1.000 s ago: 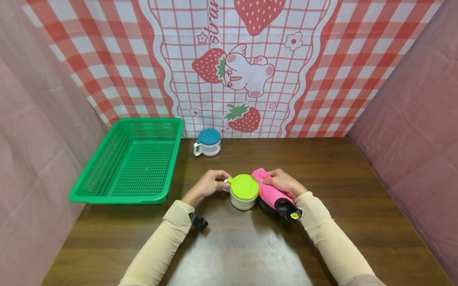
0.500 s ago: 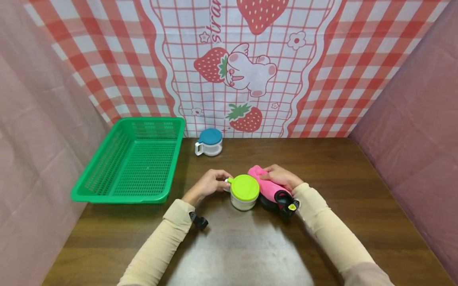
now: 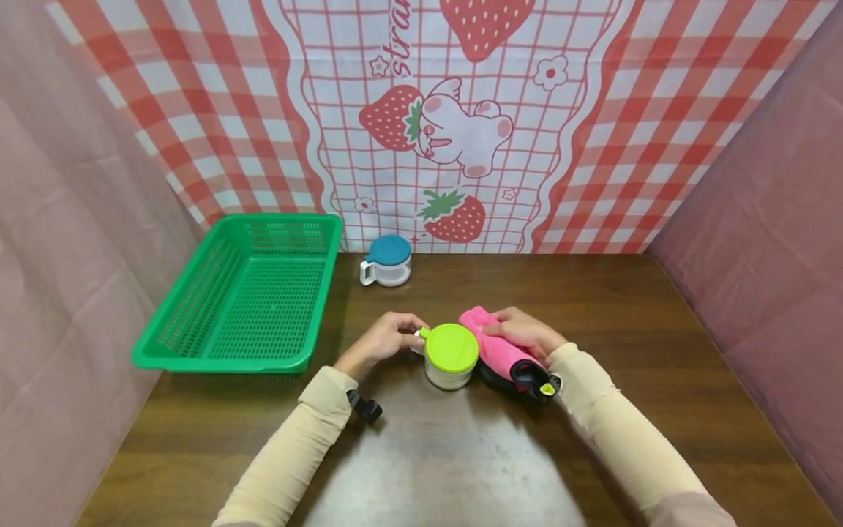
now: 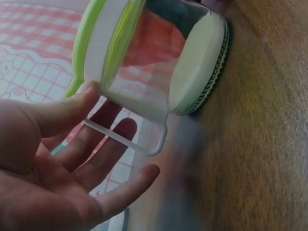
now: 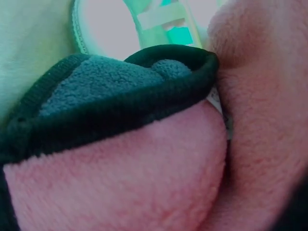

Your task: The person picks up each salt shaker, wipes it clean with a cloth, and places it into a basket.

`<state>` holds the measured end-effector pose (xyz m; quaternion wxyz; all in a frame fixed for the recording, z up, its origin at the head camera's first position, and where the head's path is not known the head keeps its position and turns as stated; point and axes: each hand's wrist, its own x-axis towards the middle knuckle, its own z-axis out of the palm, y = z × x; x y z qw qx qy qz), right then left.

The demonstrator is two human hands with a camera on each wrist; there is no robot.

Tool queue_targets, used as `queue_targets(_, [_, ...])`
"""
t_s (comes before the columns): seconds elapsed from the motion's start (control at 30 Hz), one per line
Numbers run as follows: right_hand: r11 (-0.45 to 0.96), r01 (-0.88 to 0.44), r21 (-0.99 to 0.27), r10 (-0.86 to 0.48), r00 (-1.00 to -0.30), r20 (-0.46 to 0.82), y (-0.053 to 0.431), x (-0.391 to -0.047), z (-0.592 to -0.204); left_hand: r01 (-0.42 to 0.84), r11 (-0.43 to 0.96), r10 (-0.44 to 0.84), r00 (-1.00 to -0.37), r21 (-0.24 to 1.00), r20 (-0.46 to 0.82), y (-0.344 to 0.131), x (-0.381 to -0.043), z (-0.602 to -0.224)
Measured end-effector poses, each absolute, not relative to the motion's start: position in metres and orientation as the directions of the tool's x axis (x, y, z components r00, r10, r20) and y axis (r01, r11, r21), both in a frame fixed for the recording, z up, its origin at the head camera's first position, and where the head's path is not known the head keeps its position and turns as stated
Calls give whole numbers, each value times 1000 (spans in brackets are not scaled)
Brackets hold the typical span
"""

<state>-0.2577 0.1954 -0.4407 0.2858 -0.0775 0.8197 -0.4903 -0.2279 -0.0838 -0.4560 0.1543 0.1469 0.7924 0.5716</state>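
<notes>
A clear seasoning jar (image 3: 449, 377) with a lime green lid (image 3: 451, 348) stands upright near the middle of the table. My left hand (image 3: 387, 337) pinches its handle at the left; the left wrist view shows the thumb by the lid's edge and fingers through the white handle (image 4: 120, 138). A pale layer covers the jar's bottom. My right hand (image 3: 523, 333) grips a bunched pink cloth (image 3: 503, 356) with dark edging, pressed close to the jar's right side. In the right wrist view the fuzzy pink cloth (image 5: 130, 178) hides most of the fingers.
A similar jar with a blue lid (image 3: 390, 250) stands farther back by the checked backdrop (image 3: 593, 183). At the left sits a green plastic basket (image 3: 227, 364) with nothing in it. Pink curtains (image 3: 757, 183) border the wooden table (image 3: 626, 307) on both sides.
My right hand and the cloth shift slightly left along the jar, then back right and nearer. The left hand and jar stay nearly in place.
</notes>
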Motion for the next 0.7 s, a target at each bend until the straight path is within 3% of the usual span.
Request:
queue_targets(0.33, [481, 157, -863, -419, -823, -383, 210, -233, -441, 95, 315, 429, -902, 944, -52, -83, -227, -456])
queue_targets(0.7, [419, 176, -891, -385, -854, -350, 205, -218, -447, 51, 315, 419, -903, 948, -91, -83, -225, -453])
